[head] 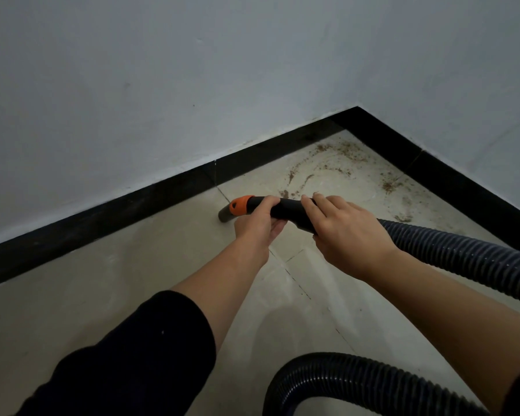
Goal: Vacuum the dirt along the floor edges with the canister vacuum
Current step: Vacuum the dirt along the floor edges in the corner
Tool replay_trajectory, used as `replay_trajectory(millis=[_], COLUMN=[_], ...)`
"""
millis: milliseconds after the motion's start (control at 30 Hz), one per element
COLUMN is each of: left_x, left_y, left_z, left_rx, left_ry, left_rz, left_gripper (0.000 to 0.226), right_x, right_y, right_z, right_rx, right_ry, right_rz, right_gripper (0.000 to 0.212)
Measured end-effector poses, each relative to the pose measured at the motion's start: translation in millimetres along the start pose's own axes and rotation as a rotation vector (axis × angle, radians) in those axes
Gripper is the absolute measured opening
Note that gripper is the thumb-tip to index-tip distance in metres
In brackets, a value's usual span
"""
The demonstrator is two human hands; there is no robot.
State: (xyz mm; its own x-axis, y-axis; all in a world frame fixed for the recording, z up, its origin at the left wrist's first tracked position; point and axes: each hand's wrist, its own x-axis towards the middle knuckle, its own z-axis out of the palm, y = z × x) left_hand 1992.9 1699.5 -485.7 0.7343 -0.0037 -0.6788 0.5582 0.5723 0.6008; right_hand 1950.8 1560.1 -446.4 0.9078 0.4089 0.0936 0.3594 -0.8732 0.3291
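1. Both hands grip the vacuum's black handle tube. The left hand wraps it from beneath, just behind the orange collar. The right hand lies curled over the rear end, where the corrugated hose joins. This two-point hold probably lets the front hand steer the tip while the rear hand takes the drag of the hose.

2. The nozzle juts down and to the left from the collar. Its mouth is low over the tiled floor, near the black baseboard but apart from it. I cannot tell whether the mouth actually touches the tile. Keeping it low and close to the baseboard fits work along an edge.

3. The dirt is brown crumbs scattered in the corner where the two walls meet. More specks trail along the baseboard on the right side, and a few lie just beyond the handle tube. Most of it lies to the right of the nozzle, so I judge the corner is not yet done.

4. The hose runs off to the right edge, and another stretch of it curls across the bottom of the view. That slack should give reach into the corner. The canister itself is out of sight.

5. The next pass likely calls for swinging the nozzle right along the baseboard. The curl of hose near the person could snag if pulled tight.
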Motion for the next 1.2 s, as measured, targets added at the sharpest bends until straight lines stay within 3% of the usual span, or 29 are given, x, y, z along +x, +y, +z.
replay_trajectory(millis=[600,1200], left_x=[-1.4,44.0], left_y=[0.6,18.7], left_z=[0.7,22.5], left_rx=[-0.008,-0.072], left_ry=[0.005,-0.054], left_rz=[-0.005,0.044], left_gripper=[0.022,0.034], right_x=[2.0,40.3], right_y=[-0.4,5.3], right_z=[2.8,13.8], right_rx=[0.010,-0.053], right_ry=[0.041,-0.040], right_rz=[-0.010,0.076], right_gripper=[0.071,0.070])
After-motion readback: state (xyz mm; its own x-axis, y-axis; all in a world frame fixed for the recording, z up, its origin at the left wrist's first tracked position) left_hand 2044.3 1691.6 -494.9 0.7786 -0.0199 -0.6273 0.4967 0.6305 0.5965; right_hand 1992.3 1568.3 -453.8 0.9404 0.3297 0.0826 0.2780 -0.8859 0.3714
